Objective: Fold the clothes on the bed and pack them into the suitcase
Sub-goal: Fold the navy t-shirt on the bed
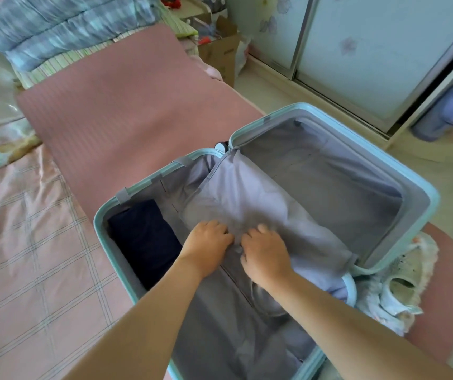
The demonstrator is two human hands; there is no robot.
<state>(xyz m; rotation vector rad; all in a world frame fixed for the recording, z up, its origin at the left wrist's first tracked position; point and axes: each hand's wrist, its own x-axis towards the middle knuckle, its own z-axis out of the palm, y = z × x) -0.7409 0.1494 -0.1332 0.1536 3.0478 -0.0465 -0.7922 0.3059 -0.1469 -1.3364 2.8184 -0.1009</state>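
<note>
A light blue suitcase [428, 204] lies open on the bed, its lid tilted up to the right. A folded dark navy garment [143, 239] sits in the left half. A grey fabric divider flap [250, 198] drapes across the middle of the case. My left hand [206, 245] and my right hand [263, 250] are side by side on the flap's lower edge, fingers curled into the grey cloth. A pale floral garment [395, 286] lies crumpled outside the case at its right corner.
The bed carries a pink mat [126, 105] and a pink checked sheet [28, 256]. Folded blue quilts [55, 26] are stacked at the head. A cardboard box [219, 48] and sliding wardrobe doors [370, 50] stand beyond the bed.
</note>
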